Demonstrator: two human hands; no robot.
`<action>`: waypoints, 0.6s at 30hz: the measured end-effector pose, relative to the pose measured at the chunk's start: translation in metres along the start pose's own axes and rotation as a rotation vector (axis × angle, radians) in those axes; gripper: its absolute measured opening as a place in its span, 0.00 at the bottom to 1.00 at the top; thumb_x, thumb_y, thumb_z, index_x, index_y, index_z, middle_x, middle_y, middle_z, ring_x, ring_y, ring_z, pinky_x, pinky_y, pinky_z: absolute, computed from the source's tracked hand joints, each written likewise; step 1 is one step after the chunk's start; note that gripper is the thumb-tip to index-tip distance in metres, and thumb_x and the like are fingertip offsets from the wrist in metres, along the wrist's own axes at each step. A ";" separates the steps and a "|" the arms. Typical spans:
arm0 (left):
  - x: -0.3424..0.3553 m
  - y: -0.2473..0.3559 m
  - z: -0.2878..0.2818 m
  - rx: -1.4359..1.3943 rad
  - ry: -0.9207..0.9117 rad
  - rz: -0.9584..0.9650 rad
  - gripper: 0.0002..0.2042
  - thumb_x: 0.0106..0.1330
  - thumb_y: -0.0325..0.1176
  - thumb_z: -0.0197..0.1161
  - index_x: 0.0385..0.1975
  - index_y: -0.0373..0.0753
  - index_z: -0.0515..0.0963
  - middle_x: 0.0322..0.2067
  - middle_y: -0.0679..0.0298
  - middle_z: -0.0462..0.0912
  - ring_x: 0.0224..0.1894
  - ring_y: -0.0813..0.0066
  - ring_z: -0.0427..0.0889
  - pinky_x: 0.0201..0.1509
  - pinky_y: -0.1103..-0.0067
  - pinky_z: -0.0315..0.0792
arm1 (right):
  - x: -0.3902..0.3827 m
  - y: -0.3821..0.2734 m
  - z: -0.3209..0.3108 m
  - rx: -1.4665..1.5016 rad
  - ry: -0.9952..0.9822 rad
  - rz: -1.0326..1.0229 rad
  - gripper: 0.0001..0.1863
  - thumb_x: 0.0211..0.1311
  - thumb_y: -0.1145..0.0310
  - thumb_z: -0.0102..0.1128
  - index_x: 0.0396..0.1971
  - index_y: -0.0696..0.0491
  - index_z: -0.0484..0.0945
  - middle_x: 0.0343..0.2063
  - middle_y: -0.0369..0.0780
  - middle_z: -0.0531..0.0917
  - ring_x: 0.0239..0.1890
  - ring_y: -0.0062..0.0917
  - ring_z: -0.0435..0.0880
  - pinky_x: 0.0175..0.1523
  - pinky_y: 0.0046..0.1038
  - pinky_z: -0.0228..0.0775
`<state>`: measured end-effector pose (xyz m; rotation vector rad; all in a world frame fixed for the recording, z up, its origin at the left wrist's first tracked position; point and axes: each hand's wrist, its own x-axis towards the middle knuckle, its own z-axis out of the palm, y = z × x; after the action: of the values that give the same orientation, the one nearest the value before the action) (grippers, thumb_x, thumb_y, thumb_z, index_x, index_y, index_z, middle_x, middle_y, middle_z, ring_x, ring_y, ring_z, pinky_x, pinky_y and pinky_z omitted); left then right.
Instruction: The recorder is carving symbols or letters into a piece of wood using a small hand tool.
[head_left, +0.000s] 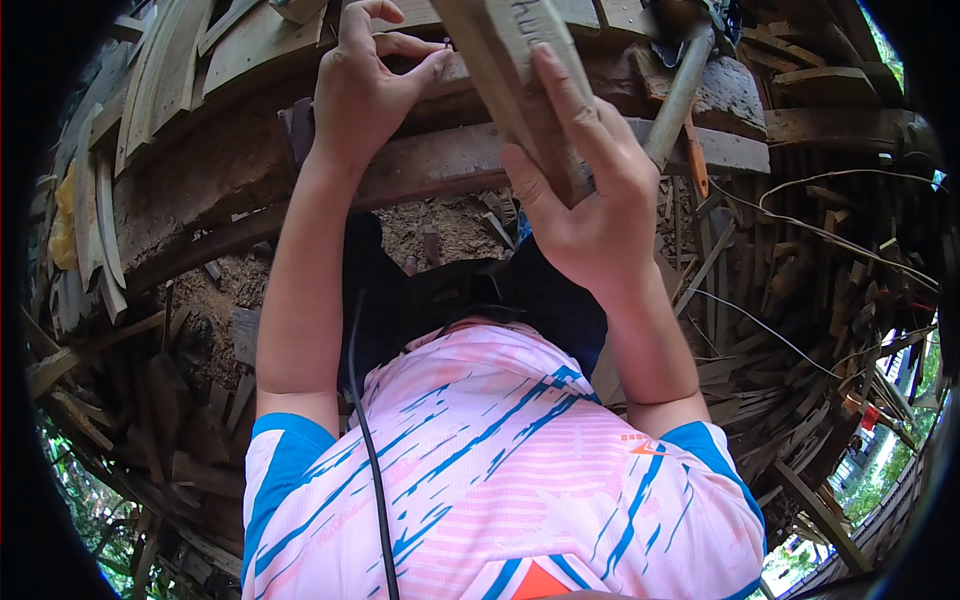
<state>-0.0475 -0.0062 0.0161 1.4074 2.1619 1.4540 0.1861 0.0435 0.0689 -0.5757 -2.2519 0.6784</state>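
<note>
The heavy wooden worktop [300, 190] runs across the top of your view, a thick worn beam curving from nine o'clock toward three, with stacked offcut boards [170, 70] behind it at eleven o'clock and a litter of wood scraps [800, 300] over the ground at three to four o'clock. The piece you are working is the wooden block [520, 80], a squared length of pale timber standing at twelve o'clock, tilted from the upper middle down toward the beam. Your right hand [585, 200] grips it from below and the side, fingers wrapped along its right face with the index finger stretched up the wood and the thumb behind; keep that grip firm and low so the block does not twist against the beam. Your left hand [365, 85], at eleven o'clock just left of the block, has thumb and forefinger pressed together in a pinch while the other fingers curl above. I cannot tell what it pinches, something too small to make out, so keep it steady and close to the block's left edge without crowding the right hand. A long wooden tool handle [680, 100] lies at one o'clock, slanting up beyond your right wrist, with a smaller orange-handled tool [697, 160] beside it; both are within reach but apart from your hands. Mind the black cable [365, 440] hanging down your shirt at six o'clock, so that it stays off the block.
</note>
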 end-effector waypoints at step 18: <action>-0.005 0.003 -0.006 -0.203 -0.078 0.013 0.09 0.69 0.31 0.76 0.46 0.36 0.91 0.41 0.65 0.94 0.44 0.84 0.88 0.51 0.84 0.80 | -0.028 0.024 -0.004 0.199 -0.005 0.219 0.36 0.61 0.66 0.73 0.71 0.50 0.76 0.44 0.50 0.88 0.46 0.41 0.87 0.56 0.37 0.78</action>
<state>-0.0471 -0.0138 0.0197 1.3837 1.9026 1.5458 0.2122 0.0468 0.0429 -0.7267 -2.1120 1.0015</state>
